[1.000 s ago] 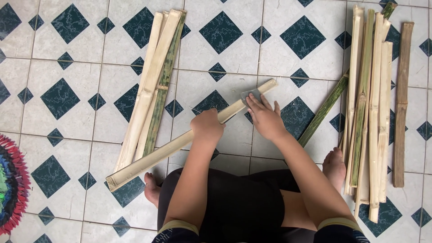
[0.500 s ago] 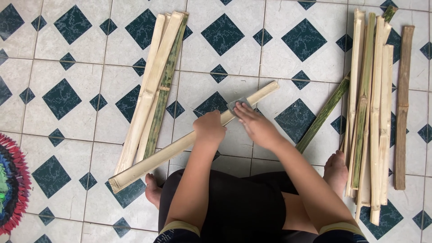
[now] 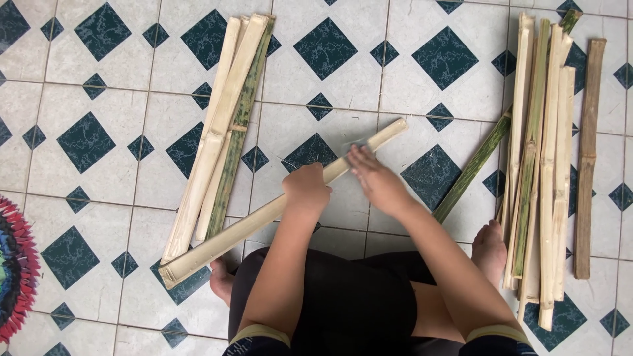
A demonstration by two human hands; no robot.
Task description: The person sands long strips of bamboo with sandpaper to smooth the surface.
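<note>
I sit on a tiled floor with a long pale split bamboo strip (image 3: pixel 250 224) lying slantwise in front of me, its low end near my left foot (image 3: pixel 221 280). My left hand (image 3: pixel 306 189) is closed around the strip's middle. My right hand (image 3: pixel 377 179) rests on the strip just right of the left one, fingers pointing up-left. Its fingertips are blurred, and I cannot tell whether they hold a small tool.
A bundle of pale and green bamboo strips (image 3: pixel 221 125) lies at the upper left. A larger pile of bamboo strips (image 3: pixel 547 165) lies at the right, next to my right foot (image 3: pixel 488 250). One green strip (image 3: pixel 471 168) leans out from it. A colourful round mat (image 3: pixel 13 270) shows at the left edge.
My right hand has slid a little down-left along the strip, closer to my left hand. The left hand and the strip have stayed nearly in place.
</note>
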